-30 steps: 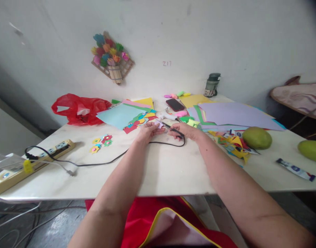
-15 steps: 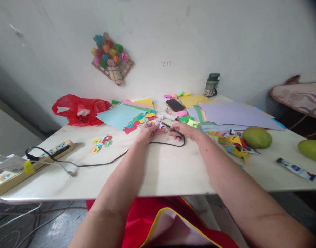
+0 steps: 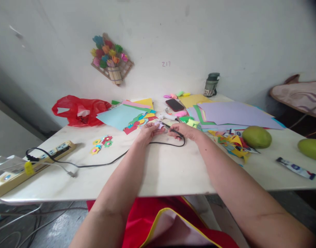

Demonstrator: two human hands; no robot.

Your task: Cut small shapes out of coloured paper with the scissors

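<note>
Fingers closed, my left hand (image 3: 148,133) pinches a small piece of light purple paper (image 3: 160,126) above the middle of the table. My right hand (image 3: 186,131) grips black-handled scissors (image 3: 176,132), whose blades point left at that paper. Whether the blades are parted is too small to tell. Just beyond both hands lies a white glue gun (image 3: 167,116), partly hidden. A black cord (image 3: 106,164) loops on the table beneath my hands. Small coloured paper flowers (image 3: 102,144) lie left of my left hand.
Paper scraps (image 3: 234,144), a green mango (image 3: 256,137) and a tube (image 3: 295,168) are on the right. Coloured sheets (image 3: 232,115) lie behind, near a phone (image 3: 175,105) and a dark green bottle (image 3: 211,84). A power strip (image 3: 44,160) and red bag (image 3: 70,110) are left.
</note>
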